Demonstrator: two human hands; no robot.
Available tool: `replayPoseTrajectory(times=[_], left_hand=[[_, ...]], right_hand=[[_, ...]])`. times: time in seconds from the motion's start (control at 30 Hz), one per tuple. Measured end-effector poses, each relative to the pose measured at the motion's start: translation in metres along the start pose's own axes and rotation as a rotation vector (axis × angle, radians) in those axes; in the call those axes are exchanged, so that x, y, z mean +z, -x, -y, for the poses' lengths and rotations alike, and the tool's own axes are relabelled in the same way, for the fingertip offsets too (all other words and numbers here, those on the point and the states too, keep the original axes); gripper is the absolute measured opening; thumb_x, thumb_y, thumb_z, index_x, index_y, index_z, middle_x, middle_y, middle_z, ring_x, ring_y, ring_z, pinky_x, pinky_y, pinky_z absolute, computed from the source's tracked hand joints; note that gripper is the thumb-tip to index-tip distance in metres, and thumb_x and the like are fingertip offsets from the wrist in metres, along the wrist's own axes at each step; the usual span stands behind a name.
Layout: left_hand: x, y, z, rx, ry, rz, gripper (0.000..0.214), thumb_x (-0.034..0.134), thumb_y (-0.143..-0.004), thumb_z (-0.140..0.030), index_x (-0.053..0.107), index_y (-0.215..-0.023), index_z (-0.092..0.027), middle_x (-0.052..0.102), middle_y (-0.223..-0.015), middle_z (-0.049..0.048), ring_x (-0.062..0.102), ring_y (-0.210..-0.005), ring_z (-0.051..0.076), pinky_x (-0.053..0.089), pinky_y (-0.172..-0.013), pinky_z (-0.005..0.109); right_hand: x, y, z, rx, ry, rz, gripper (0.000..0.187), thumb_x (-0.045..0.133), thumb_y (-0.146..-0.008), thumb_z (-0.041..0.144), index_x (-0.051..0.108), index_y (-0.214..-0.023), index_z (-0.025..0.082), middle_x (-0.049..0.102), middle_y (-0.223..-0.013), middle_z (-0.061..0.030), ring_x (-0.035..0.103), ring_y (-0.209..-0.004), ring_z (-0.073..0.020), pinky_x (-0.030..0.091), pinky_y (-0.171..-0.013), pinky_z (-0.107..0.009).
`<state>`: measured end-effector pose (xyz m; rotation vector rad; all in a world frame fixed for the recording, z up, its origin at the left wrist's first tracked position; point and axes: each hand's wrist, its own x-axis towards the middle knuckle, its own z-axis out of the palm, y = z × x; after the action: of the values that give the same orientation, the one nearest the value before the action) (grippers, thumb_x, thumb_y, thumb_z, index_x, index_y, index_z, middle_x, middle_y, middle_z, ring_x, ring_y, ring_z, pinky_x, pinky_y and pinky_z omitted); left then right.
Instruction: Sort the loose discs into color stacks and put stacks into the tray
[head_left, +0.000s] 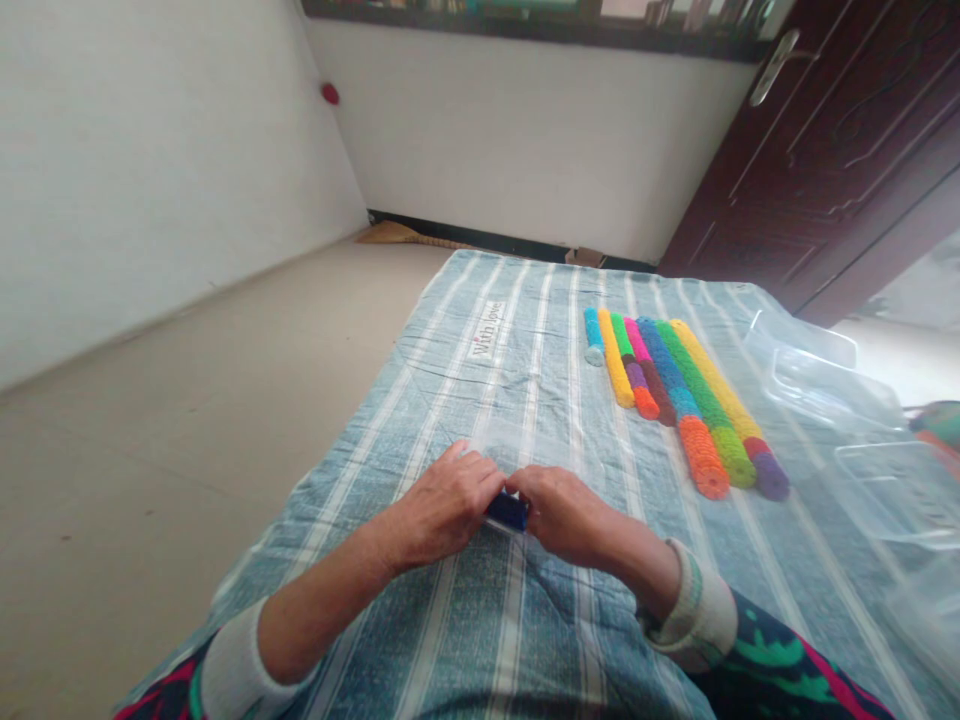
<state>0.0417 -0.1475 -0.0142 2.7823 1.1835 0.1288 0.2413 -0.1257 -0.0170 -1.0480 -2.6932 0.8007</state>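
My left hand (457, 495) and my right hand (566, 515) meet over the near middle of the cloth-covered table. Between them sits a small dark blue piece (508, 510), gripped from both sides with curled fingers. Its exact kind is partly hidden by the fingers. Around and beyond the hands lies a clear plastic container (536, 447), its outline faint against the stripes. To the right, rows of colourful textured discs (667, 385) lie stacked on their sides in long rolls, in blue, yellow, green, pink, brown, orange and purple.
Several clear plastic boxes (836, 385) stand along the table's right edge. A striped blue-grey cloth (442, 400) covers the table, with a "With love" label (489, 330) on it. Behind are a white wall, a dark red door (817, 130) and a broom (390, 233) on the floor.
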Motion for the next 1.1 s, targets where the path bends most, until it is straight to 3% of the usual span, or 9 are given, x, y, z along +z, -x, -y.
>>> replayPoseTrajectory(times=[0.2, 0.4, 0.5, 0.6, 0.73, 0.9, 1.1], left_hand=[[0.005, 0.001, 0.004, 0.027, 0.018, -0.123, 0.019, 0.044, -0.087, -0.007, 0.06, -0.084, -0.017, 0.06, -0.078, 0.0048, 0.054, -0.074, 0.02, 0.044, -0.076, 0.036], [0.005, 0.001, 0.005, 0.024, 0.054, -0.076, 0.021, 0.045, -0.081, -0.002, 0.059, -0.088, -0.016, 0.062, -0.083, 0.0058, 0.056, -0.078, 0.02, 0.046, -0.078, 0.036], [0.003, 0.001, 0.004, 0.01, 0.041, -0.061, 0.022, 0.045, -0.081, -0.002, 0.059, -0.091, -0.016, 0.064, -0.086, 0.0062, 0.059, -0.082, 0.021, 0.046, -0.089, 0.043], [0.0, 0.003, 0.002, -0.016, 0.026, -0.053, 0.025, 0.046, -0.08, -0.003, 0.059, -0.096, -0.017, 0.066, -0.092, 0.0063, 0.062, -0.09, 0.023, 0.037, -0.105, 0.057], [0.002, 0.005, 0.001, -0.011, 0.039, -0.047, 0.028, 0.048, -0.082, -0.006, 0.059, -0.104, -0.02, 0.069, -0.097, 0.0052, 0.064, -0.094, 0.024, 0.029, -0.109, 0.066], [0.017, 0.008, 0.002, 0.039, -0.012, -0.238, 0.027, 0.044, -0.088, -0.011, 0.061, -0.107, -0.021, 0.07, -0.097, 0.0048, 0.063, -0.092, 0.022, 0.022, -0.114, 0.066], [0.025, 0.006, 0.003, 0.14, -0.044, -0.348, 0.029, 0.037, -0.097, -0.015, 0.06, -0.111, -0.021, 0.069, -0.096, 0.0056, 0.061, -0.089, 0.02, 0.033, -0.112, 0.057]], right_hand=[[0.007, -0.004, -0.002, 0.041, -0.087, -0.082, 0.02, 0.056, -0.076, 0.004, 0.064, -0.087, 0.019, 0.068, -0.081, -0.0013, 0.061, -0.074, -0.0169, 0.04, -0.065, -0.026], [0.012, -0.006, -0.004, 0.102, -0.093, -0.107, 0.016, 0.058, -0.077, 0.006, 0.063, -0.085, 0.018, 0.068, -0.081, -0.0019, 0.061, -0.074, -0.0173, 0.038, -0.065, -0.026], [0.012, -0.006, -0.004, 0.126, -0.127, -0.106, 0.023, 0.058, -0.076, 0.005, 0.063, -0.095, 0.018, 0.068, -0.083, -0.0024, 0.062, -0.074, -0.0175, 0.039, -0.065, -0.026], [0.011, -0.007, -0.004, 0.128, -0.182, -0.103, 0.041, 0.057, -0.075, 0.002, 0.058, -0.113, 0.016, 0.069, -0.082, -0.0019, 0.063, -0.074, -0.0176, 0.04, -0.065, -0.025], [0.008, -0.008, -0.002, 0.106, -0.171, -0.112, 0.045, 0.053, -0.077, 0.001, 0.053, -0.119, 0.017, 0.071, -0.086, -0.0036, 0.066, -0.079, -0.0197, 0.041, -0.065, -0.026], [0.006, -0.011, 0.0, 0.081, -0.125, -0.122, 0.052, 0.052, -0.075, 0.002, 0.051, -0.124, 0.017, 0.072, -0.098, -0.0082, 0.069, -0.089, -0.0234, 0.044, -0.069, -0.028], [0.006, -0.014, -0.003, 0.068, -0.148, -0.116, 0.052, 0.052, -0.078, 0.005, 0.05, -0.127, 0.018, 0.074, -0.099, -0.0079, 0.07, -0.088, -0.0226, 0.047, -0.07, -0.027]])
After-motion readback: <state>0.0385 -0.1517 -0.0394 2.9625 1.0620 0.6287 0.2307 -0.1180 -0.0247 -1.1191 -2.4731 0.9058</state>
